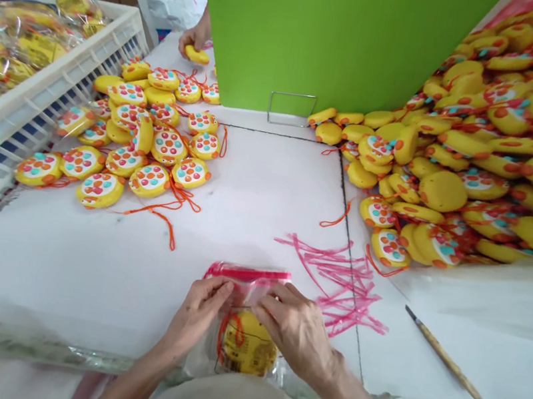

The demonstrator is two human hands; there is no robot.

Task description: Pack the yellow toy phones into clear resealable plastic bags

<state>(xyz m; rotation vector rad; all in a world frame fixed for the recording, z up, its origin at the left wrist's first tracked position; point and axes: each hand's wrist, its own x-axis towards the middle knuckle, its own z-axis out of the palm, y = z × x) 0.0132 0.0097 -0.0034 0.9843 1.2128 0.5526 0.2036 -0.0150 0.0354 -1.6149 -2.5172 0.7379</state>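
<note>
A clear plastic bag (251,295) with a pink band along its top lies at the front edge of the table. Inside it is a round yellow toy (253,349) with an orange cord and dark print over it. My left hand (201,307) pinches the bag's upper left part between thumb and fingers. On the other side, my right hand (300,326) is closed on the bag's upper right part, its fingers partly hiding the opening. Loose pink plastic strips (342,282) lie just beyond my right hand.
Yellow toys with coloured dots (154,141) lie loosely at left, and a big heap of them (446,181) fills the right. A white crate (116,27) holds bagged toys. A green board (332,41) stands behind. A wooden-handled tool (444,352) lies at right. Another person's hand (196,40) holds a toy.
</note>
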